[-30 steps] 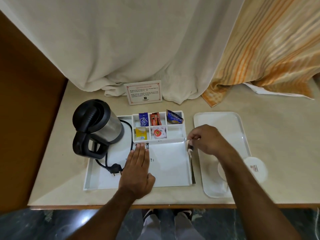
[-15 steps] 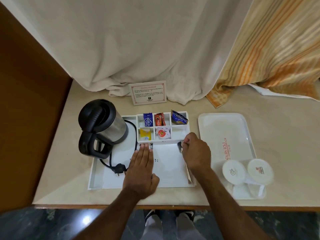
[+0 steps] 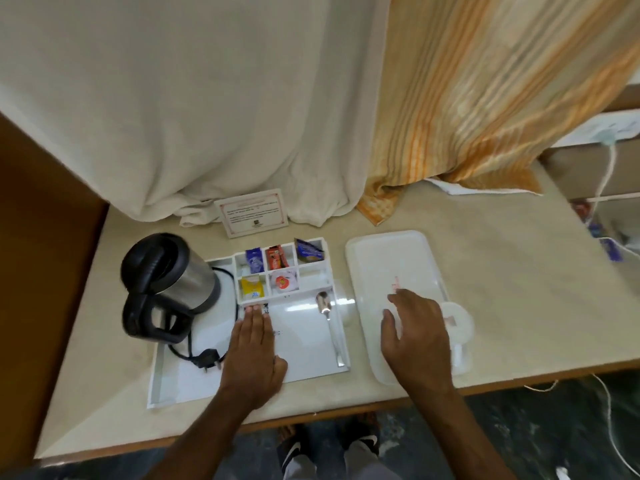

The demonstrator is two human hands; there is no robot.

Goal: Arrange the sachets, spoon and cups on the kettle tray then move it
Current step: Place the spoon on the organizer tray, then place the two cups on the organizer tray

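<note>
A: From the head view, where does it stand?

B: The spoon [image 3: 327, 318] lies along the kettle tray [image 3: 304, 344] by its right rim, sachets [image 3: 273, 271] in the compartments. The left hand [image 3: 254, 355] presses flat and open on the tray; the right hand [image 3: 415, 337], open and empty, hovers over the cups [image 3: 457, 327] on the second tray [image 3: 388, 258].

A: Advice?

B: I'd take one cup by its rim, steadying the tray. The card [image 3: 252, 212] is illegible, sachet print blurred.
</note>
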